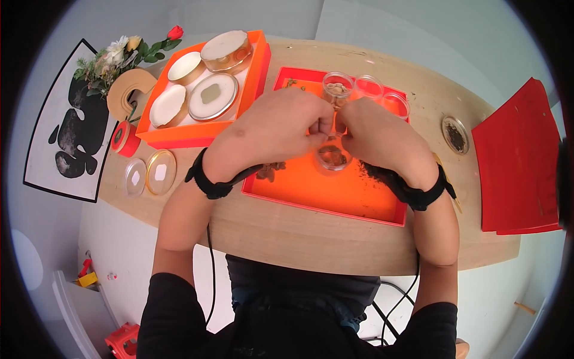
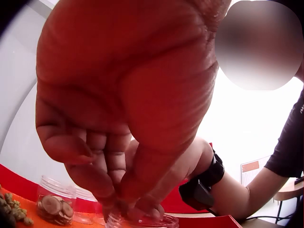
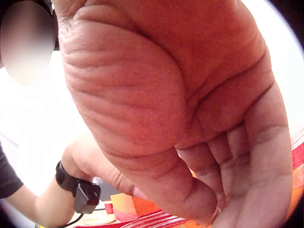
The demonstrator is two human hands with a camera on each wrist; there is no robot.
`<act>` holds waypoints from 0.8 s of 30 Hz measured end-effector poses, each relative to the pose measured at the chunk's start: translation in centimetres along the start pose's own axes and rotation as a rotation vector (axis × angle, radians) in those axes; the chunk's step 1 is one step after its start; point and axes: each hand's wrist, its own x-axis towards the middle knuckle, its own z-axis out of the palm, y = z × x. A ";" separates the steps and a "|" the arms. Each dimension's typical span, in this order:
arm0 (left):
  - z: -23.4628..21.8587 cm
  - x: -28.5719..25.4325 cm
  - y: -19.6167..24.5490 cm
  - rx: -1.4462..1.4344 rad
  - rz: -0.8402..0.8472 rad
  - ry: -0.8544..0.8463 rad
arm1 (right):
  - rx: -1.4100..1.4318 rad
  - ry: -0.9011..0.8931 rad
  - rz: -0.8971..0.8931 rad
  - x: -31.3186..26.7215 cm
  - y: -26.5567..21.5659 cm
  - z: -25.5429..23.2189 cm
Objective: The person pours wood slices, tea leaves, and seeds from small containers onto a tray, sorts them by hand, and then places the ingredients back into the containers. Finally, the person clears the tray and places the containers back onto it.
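Both hands meet over a clear jar with brown pieces inside, on a shallow orange tray. My left hand bends down from the left, its thumb and fingertips close together at the jar's rim in the left wrist view. From the other side my right hand curls in, thumb near its fingers. I cannot tell what, if anything, the fingertips pinch. Behind them stands a jar of pale round slices, beside two clear jars. Brown chunks and dark shreds lie on the tray.
Left of the tray, an orange box holds several round containers. Two clear lids lie near the table's left edge, below a red tin. A dish of dark shreds and a red panel are at the right.
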 end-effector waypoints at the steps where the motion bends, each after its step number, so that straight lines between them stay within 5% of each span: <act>1: 0.2 0.0 -0.2 0.026 0.022 -0.013 | -0.001 0.000 -0.003 0.0 0.1 0.1; 8: 2.0 0.3 -3.5 0.331 -0.098 -0.130 | -0.010 0.096 -0.033 -0.3 -0.1 0.2; 15: 3.2 0.8 -4.4 0.347 -0.127 -0.206 | -0.030 0.218 -0.151 -0.5 1.2 1.5; 24: 2.4 0.6 -4.0 0.336 -0.085 -0.161 | 0.002 0.181 -0.080 -0.4 0.8 1.3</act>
